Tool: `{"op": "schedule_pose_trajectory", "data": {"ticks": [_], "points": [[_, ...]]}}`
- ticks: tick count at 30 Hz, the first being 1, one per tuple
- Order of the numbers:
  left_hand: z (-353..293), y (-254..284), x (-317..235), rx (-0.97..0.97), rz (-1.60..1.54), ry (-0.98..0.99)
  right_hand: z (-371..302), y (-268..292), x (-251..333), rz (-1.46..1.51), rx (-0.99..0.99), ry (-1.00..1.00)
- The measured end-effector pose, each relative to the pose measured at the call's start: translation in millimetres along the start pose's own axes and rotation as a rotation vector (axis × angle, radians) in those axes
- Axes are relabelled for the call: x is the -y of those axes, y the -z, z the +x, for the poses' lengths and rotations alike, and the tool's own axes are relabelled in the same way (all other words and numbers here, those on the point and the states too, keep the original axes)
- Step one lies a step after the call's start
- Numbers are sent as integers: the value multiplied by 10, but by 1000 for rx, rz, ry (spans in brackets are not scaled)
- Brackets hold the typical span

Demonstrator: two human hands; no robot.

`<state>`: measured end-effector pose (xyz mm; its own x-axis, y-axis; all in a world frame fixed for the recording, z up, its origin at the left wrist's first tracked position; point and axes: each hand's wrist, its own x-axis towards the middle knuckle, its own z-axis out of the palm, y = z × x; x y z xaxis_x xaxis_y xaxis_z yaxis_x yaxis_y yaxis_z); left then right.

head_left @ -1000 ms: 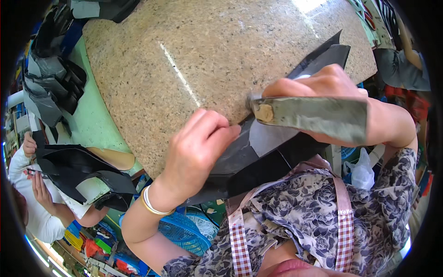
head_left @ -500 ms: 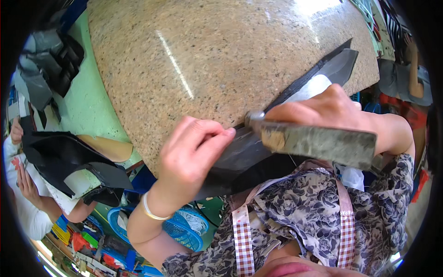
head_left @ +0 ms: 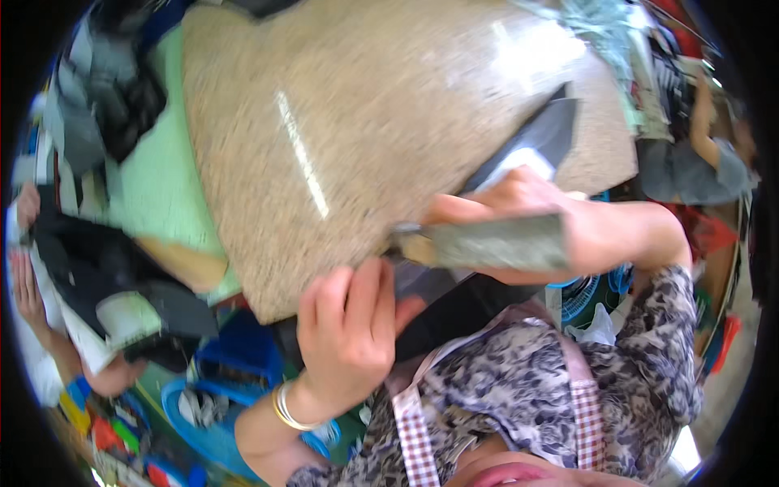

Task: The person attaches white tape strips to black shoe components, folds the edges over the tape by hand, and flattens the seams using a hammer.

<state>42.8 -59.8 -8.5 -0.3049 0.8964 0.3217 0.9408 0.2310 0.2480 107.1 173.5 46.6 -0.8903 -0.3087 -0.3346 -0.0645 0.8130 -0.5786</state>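
Note:
My right hand (head_left: pixel 519 195) is wrapped around a hammer (head_left: pixel 499 243) with a thick, worn grey-green handle. The small metal head is at the left end, close to my left fingertips. Beneath it, a long black leather-like piece (head_left: pixel 556 126) lies along the near edge of a speckled stone slab (head_left: pixel 341 114), its pointed end reaching up to the right. My left hand (head_left: pixel 349 333) has its fingers together and bent over the near end of this piece, with the thumb stretched along it. Motion blurs the fingertips, and my hands and the hammer hide the middle of the piece.
At the left, another person's hands (head_left: pixel 31 288) are by black shaped pieces (head_left: pixel 105 276) and a pale green tabletop (head_left: pixel 162 187). Blue baskets (head_left: pixel 174 402) stand below. Pale green strands (head_left: pixel 596 28) lie at the far right, where another person's arm (head_left: pixel 702 122) shows.
My left hand has gone from a thumb-and-finger pinch to fingers laid together over the piece. The hammer and right hand have shifted left and slightly down in view; the whole view has moved.

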Motion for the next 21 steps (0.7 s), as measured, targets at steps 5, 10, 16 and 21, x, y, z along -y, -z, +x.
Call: {"op": "schedule_pose_trajectory", "data": {"ticks": [5,10,16,21], "points": [[499,-136,-257,136,-98,-167,443,189,-651,-521,-681,-112],[340,141,235,380,-255,-212,229,330,-1381,-737,-721,-63],[453,199,298,446,-342,-176,-499,949,-2014,-543,-1130,-801],[646,185,86,327,-692,-129,-662,900,-2294,-583,-1239,-446]]}}
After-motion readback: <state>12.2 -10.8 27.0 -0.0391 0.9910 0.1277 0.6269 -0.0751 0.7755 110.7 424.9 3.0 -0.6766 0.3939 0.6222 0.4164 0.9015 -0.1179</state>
